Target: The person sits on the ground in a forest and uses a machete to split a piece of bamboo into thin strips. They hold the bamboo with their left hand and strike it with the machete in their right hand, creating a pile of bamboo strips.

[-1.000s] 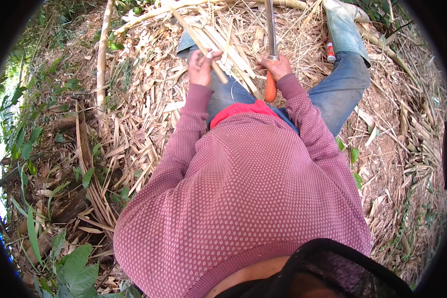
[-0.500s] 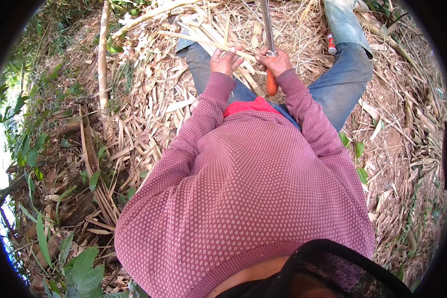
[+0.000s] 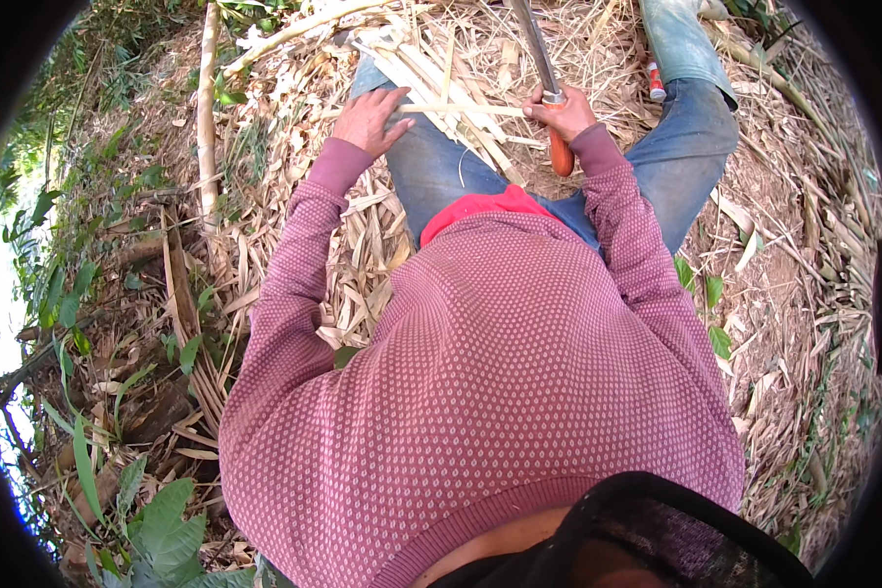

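Note:
My right hand [image 3: 562, 115] grips a large knife [image 3: 537, 57] by its orange handle, the grey blade pointing away from me toward the top edge. My left hand [image 3: 372, 118] rests with fingers spread on a thin pale bamboo strip [image 3: 461, 109] that lies across my lap toward the knife. More split bamboo strips [image 3: 431, 73] lie piled over my left knee. I sit on the ground in blue jeans and a pink patterned sweater.
Dry bamboo husks and leaves cover the ground all around. A long pale bamboo pole [image 3: 207, 108] lies at the left. A small red-handled tool [image 3: 656, 81] lies by my right leg. Green plants [image 3: 157, 519] grow at the lower left.
My left hand has moved left, away from the knife, and now lies on the strip over my left thigh. The right hand keeps its hold on the knife.

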A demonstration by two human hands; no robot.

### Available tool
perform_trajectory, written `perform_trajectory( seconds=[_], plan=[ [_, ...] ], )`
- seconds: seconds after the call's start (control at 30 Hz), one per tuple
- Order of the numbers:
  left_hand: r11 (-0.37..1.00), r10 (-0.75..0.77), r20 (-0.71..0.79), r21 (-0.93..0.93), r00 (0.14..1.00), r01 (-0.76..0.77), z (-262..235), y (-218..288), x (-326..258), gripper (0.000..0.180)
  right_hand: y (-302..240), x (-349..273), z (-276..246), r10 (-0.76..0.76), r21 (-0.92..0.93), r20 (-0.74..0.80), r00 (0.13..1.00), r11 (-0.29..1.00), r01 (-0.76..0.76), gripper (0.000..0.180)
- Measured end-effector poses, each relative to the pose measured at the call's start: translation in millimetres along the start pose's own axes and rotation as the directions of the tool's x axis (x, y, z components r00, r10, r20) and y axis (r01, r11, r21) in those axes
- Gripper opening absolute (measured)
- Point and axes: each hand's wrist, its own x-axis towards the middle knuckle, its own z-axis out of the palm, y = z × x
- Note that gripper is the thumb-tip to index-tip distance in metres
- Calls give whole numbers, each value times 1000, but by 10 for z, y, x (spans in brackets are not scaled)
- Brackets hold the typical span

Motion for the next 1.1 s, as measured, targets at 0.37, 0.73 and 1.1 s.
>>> perform_trajectory(
  seconds=[0.37, 0.73, 1.1],
  plan=[
    [639, -314, 436, -559, 843, 527, 512, -128, -230, 31, -93, -99, 180, -63, -866, -92, 994, 497, -49, 19],
    [742, -589, 268, -195, 763, 641, 377, 519, 40, 32, -70, -250, 576, 5, -897, 136, 991, 424, 121, 23],
    [701, -615, 253, -259, 747, 665, 402, 532, -50, 32, -62, -183, 532, -1, -923, 119, 993, 368, 111, 27]
  ],
)
